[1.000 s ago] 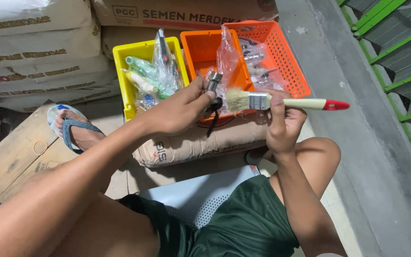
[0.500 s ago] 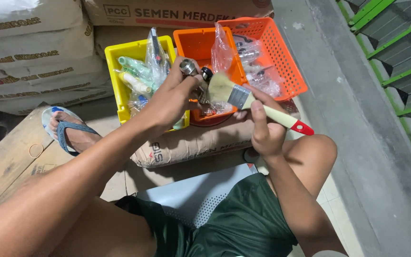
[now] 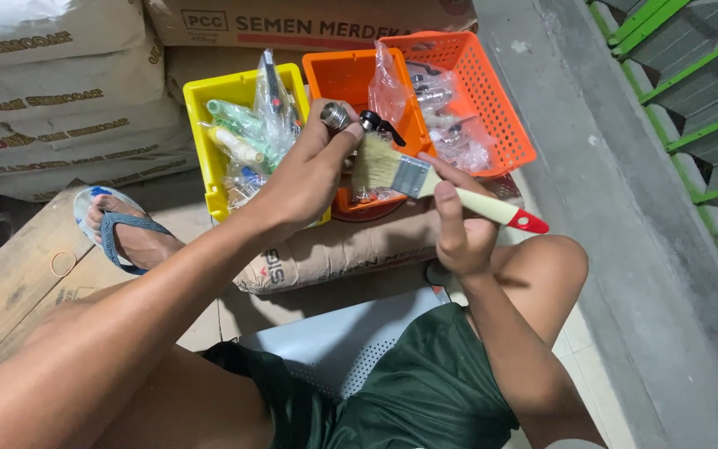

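Metal fitting (image 3: pixel 336 115): gripped in the left hand (image 3: pixel 305 179), fingers closed round it, above the bins.
Brush (image 3: pixel 425 183): held by the right hand (image 3: pixel 459 229), fingers wrapped on its cream handle, bristles touching the fitting.
Yellow bin (image 3: pixel 209 158): bagged parts inside, just left of the orange bin (image 3: pixel 342 79).
Orange basket (image 3: pixel 492 108): farthest right.

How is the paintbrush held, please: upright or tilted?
Tilted: the paintbrush slants in the right hand, bristles up-left against the fitting held by the left hand.
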